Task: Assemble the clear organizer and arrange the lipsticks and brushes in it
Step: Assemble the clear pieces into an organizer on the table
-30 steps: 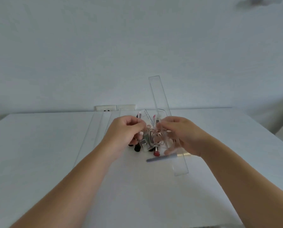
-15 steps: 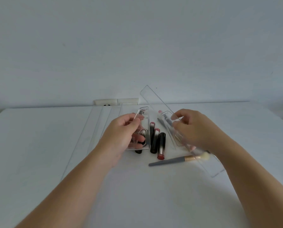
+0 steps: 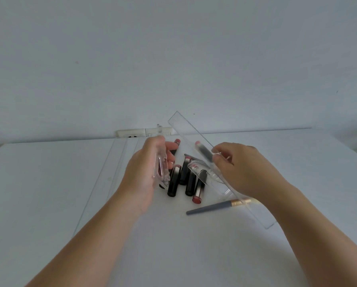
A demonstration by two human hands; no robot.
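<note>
We take the cluster of lipsticks (image 3: 183, 179) on the white table (image 3: 49, 183) as our landmark. Just left of it, our left hand (image 3: 146, 168) grips a small clear organizer piece (image 3: 160, 168), held on edge with fingers curled round its far side. Over the cluster's right side, our right hand (image 3: 241, 168) pinches a long clear panel (image 3: 191, 134), which slants from behind the lipsticks down toward us on the right. Beneath that hand, touching the cluster's right edge, lies another clear slotted piece (image 3: 202, 172). A grey-handled makeup brush (image 3: 210, 208) lies in front of the lipsticks, its head hidden under the panel. Left of the cluster, flat clear panels (image 3: 119, 162) rest on the table. Behind it, a wall socket strip (image 3: 144, 132).
</note>
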